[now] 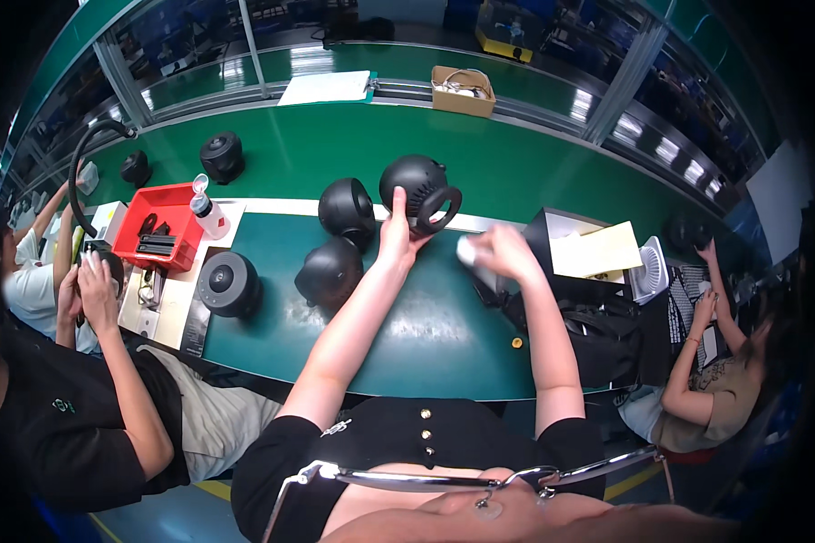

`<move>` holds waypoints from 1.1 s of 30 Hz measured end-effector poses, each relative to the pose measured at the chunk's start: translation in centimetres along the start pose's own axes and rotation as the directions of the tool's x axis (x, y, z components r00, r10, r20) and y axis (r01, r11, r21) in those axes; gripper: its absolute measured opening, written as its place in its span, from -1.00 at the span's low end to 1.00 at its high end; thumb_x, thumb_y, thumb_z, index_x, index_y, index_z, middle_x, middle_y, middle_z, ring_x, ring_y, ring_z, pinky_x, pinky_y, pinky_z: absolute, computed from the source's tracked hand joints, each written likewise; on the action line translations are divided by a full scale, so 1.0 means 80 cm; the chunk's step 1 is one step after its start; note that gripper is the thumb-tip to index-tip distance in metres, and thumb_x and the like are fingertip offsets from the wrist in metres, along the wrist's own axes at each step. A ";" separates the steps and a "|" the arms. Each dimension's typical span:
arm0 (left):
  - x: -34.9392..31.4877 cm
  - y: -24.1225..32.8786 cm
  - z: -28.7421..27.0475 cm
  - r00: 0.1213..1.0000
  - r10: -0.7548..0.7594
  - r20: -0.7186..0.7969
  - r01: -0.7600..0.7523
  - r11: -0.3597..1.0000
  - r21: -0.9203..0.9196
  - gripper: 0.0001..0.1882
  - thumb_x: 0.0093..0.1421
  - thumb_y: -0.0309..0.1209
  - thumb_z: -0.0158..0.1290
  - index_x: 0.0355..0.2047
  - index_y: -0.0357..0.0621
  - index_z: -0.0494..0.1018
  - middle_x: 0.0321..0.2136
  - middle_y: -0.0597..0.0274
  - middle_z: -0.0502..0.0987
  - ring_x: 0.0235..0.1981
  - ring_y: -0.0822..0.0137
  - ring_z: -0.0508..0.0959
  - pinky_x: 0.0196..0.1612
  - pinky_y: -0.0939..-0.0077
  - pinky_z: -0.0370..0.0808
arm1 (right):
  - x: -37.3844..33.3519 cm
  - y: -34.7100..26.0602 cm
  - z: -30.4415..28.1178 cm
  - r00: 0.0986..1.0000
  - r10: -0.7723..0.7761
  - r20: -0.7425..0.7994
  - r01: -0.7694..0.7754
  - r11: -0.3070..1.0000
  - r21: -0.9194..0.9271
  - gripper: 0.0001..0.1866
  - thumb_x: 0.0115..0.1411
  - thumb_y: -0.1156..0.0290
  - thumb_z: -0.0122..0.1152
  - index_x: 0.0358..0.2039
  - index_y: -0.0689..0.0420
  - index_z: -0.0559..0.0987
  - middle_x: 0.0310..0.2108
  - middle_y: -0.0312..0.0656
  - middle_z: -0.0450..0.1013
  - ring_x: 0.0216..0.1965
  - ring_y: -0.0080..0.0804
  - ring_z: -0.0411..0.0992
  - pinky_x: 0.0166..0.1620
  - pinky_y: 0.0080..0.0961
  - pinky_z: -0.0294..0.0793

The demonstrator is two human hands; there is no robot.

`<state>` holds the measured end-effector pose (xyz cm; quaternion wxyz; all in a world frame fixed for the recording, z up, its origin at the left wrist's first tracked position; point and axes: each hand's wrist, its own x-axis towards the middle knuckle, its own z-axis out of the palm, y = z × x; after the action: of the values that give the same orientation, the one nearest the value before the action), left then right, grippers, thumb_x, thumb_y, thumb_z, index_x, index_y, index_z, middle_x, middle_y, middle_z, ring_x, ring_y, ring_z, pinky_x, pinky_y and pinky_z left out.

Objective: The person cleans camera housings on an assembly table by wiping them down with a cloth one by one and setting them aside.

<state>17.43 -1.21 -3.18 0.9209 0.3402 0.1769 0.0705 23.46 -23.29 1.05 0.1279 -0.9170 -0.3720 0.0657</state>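
Observation:
My left hand (397, 237) holds up a round black device (406, 174) with slotted vents and a ring-shaped part at its lower right. The fingers are wrapped around its underside, above the green table. To the right, my right hand (507, 255) is closed on a small white wad (466, 252), apart from the device. The wad is blurred, perhaps a cloth or tissue. Left of my left hand stand two similar black devices, one farther back (346, 208) and one nearer (329, 271), partly behind my forearm. Another black device (230, 284) sits farther left, its round face turned up.
A red bin (196, 237) with black parts and a bottle (210, 219) stand at left. Two black devices (222, 157) rest on the green strip behind. At right are a box with a yellow sheet (596, 250) and a black bag (598, 339). People work on both sides.

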 end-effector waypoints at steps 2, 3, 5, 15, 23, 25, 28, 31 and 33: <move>-0.007 0.009 0.010 0.863 0.504 0.042 -0.495 0.826 0.269 -0.07 0.05 -0.01 0.28 0.24 -0.26 0.10 0.02 -0.04 0.42 0.01 0.12 0.51 0.09 0.22 0.45 | -0.012 0.009 -0.007 0.995 0.023 -0.094 0.010 0.944 0.331 -0.47 -0.08 0.27 0.38 -0.03 0.13 0.60 -0.05 0.04 0.51 -0.02 -0.09 0.50 0.08 -0.30 0.45; 0.005 0.006 0.000 0.670 0.726 0.157 -0.717 0.577 0.392 0.01 -0.04 -0.09 0.38 0.26 -0.27 0.06 0.01 -0.08 0.42 -0.01 0.11 0.52 0.08 0.26 0.46 | -0.005 0.015 -0.006 0.968 0.144 -0.206 -0.017 0.857 0.515 -0.47 -0.03 0.26 0.39 -0.03 0.20 0.58 -0.07 0.02 0.53 -0.01 -0.16 0.50 0.07 -0.31 0.45; -0.039 0.026 0.031 0.662 0.692 0.288 -0.668 0.371 0.645 0.33 -0.39 -0.09 0.53 0.29 -0.29 -0.03 0.11 -0.07 0.35 0.04 0.14 0.48 0.10 0.30 0.43 | 0.000 0.000 -0.022 0.890 0.401 -0.219 0.083 0.329 0.941 -0.39 0.25 -0.02 0.16 0.13 0.18 0.43 0.02 -0.05 0.46 0.04 -0.22 0.44 -0.01 -0.23 0.49; -0.054 0.005 0.043 0.189 0.702 0.686 -0.802 -0.294 0.521 0.14 -0.46 -0.17 0.51 0.17 -0.22 0.21 0.05 0.05 0.39 0.07 -0.06 0.40 0.13 0.11 0.36 | 0.015 -0.048 0.010 0.977 0.169 0.131 -0.009 -0.578 0.816 -0.40 0.36 -0.20 -0.35 0.16 -0.11 0.39 0.11 -0.21 0.39 0.10 -0.20 0.38 0.02 -0.04 0.49; -0.066 0.017 0.046 0.328 0.720 0.611 -0.664 -0.284 0.691 0.16 -0.28 -0.10 0.46 0.28 -0.23 0.09 0.27 -0.14 0.14 0.30 -0.12 0.14 0.32 -0.04 0.08 | 0.057 -0.023 0.017 0.961 0.240 0.134 0.045 -0.618 0.785 -0.42 0.38 -0.13 -0.36 0.21 -0.06 0.31 0.22 -0.11 0.25 0.23 -0.02 0.24 0.14 0.23 0.31; -0.089 0.050 0.042 0.347 0.709 0.613 -0.627 -0.311 0.714 0.08 -0.17 -0.13 0.42 0.27 -0.27 0.10 0.24 -0.15 0.19 0.28 -0.16 0.17 0.31 -0.01 0.07 | 0.086 -0.010 0.007 0.876 0.444 0.190 0.120 -0.581 0.805 -0.44 0.36 -0.07 -0.17 0.24 -0.04 0.26 0.25 -0.03 0.19 0.25 0.06 0.19 0.16 0.42 0.19; -0.132 0.099 0.035 0.381 0.708 0.595 -0.487 -0.393 0.780 -0.19 -0.12 -0.23 0.38 0.13 -0.23 0.32 0.15 -0.14 0.32 0.23 -0.14 0.25 0.25 0.00 0.17 | 0.139 0.051 0.010 0.757 0.640 0.133 0.277 -0.498 0.821 -0.45 0.29 0.10 0.05 0.23 0.00 0.24 0.22 -0.03 0.20 0.21 0.11 0.22 0.05 0.44 0.31; -0.150 0.140 -0.003 0.418 0.745 0.520 -0.326 -0.411 0.851 -0.19 -0.10 -0.16 0.37 0.12 -0.25 0.33 0.14 -0.12 0.34 0.18 -0.10 0.32 0.22 0.11 0.26 | 0.170 0.092 0.034 0.589 0.806 0.057 0.305 -0.287 0.908 -0.36 0.17 0.21 0.23 0.21 0.08 0.23 0.17 -0.01 0.23 0.11 0.10 0.32 -0.09 0.38 0.45; -0.146 0.165 -0.024 0.560 0.715 0.418 -0.275 -0.316 0.908 -0.16 -0.10 -0.12 0.37 0.14 -0.23 0.32 0.14 -0.14 0.33 0.17 -0.09 0.34 0.21 0.17 0.30 | 0.176 0.116 0.039 0.548 0.835 0.051 0.208 -0.195 0.959 -0.27 0.13 0.15 0.30 0.23 0.10 0.20 0.16 0.00 0.24 0.09 0.10 0.34 -0.07 0.30 0.47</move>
<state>5.80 7.01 7.32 0.2262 0.8852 0.1465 0.3793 39.07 -19.28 -4.91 0.8349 -0.5206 0.1788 0.0012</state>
